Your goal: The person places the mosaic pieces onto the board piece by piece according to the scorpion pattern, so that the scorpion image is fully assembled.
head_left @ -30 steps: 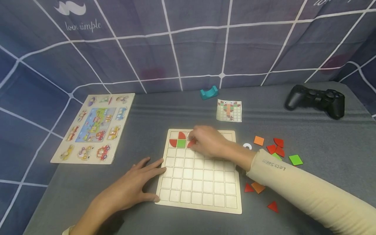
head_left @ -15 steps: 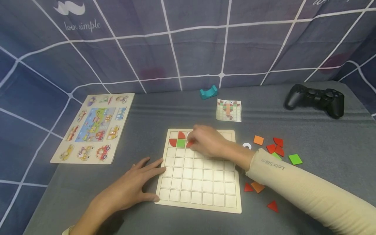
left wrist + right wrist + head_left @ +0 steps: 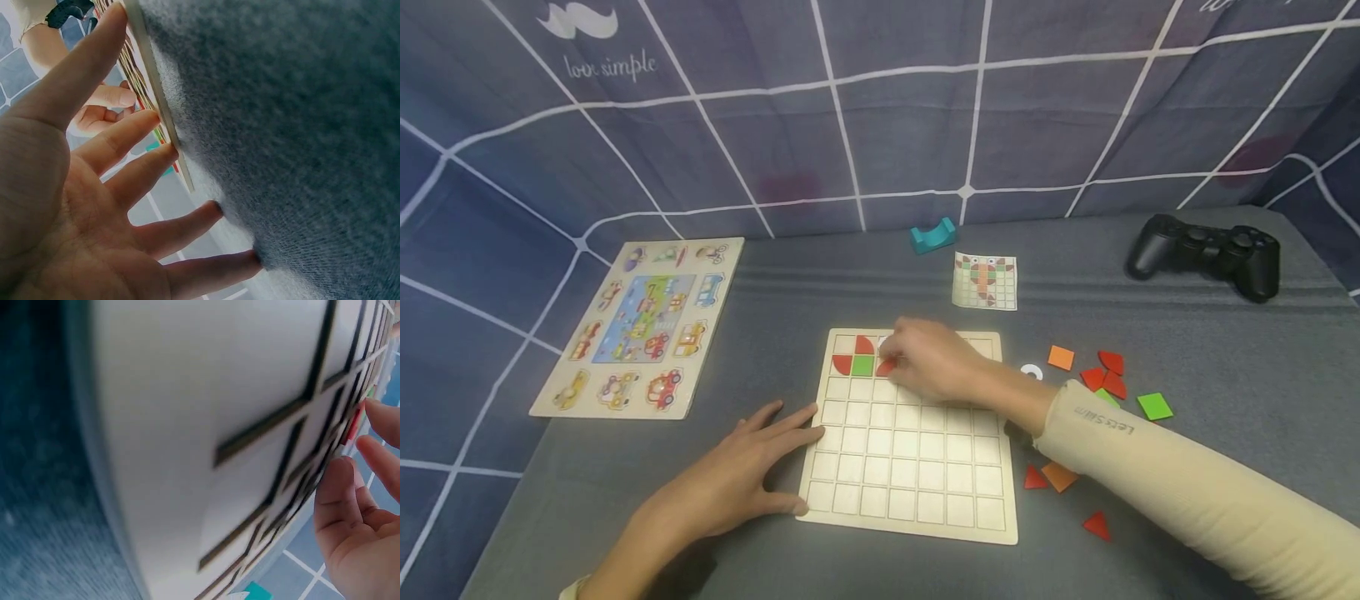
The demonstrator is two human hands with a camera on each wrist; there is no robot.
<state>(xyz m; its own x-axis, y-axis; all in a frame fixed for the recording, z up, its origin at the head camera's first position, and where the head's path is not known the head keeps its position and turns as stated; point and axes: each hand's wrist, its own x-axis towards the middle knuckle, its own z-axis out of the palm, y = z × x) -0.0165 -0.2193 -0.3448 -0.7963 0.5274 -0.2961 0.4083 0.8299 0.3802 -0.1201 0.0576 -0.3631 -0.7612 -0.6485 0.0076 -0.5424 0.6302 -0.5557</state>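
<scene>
My left hand (image 3: 747, 468) rests at the left edge of the wooden grid board (image 3: 910, 458), fingers spread and fingertips touching the edge and the cloth. Over the board's top rows, my right hand (image 3: 931, 360) has curled fingers and pinches a white piece (image 3: 883, 341), mostly covered and apparently a ring. Just below its fingertips lies a red quarter-circle tile (image 3: 886, 367). A green square tile (image 3: 862, 366) and two more red quarter-circles, one at the top (image 3: 864, 345), sit in cells to the left. In the right wrist view, the thumb and fingertips meet the board.
Right of the board lie a white ring (image 3: 1032, 372), an orange square (image 3: 1061, 358), a green square (image 3: 1155, 407) and several red tiles (image 3: 1112, 362). Behind are a pattern card (image 3: 985, 282), a teal holder (image 3: 933, 237) and a black game controller (image 3: 1204, 257). A vehicle puzzle (image 3: 642, 328) lies left.
My right hand shifts only very slightly at the same cell, and a little more of the white piece shows beside its fingertips. The left hand and the board stay put.
</scene>
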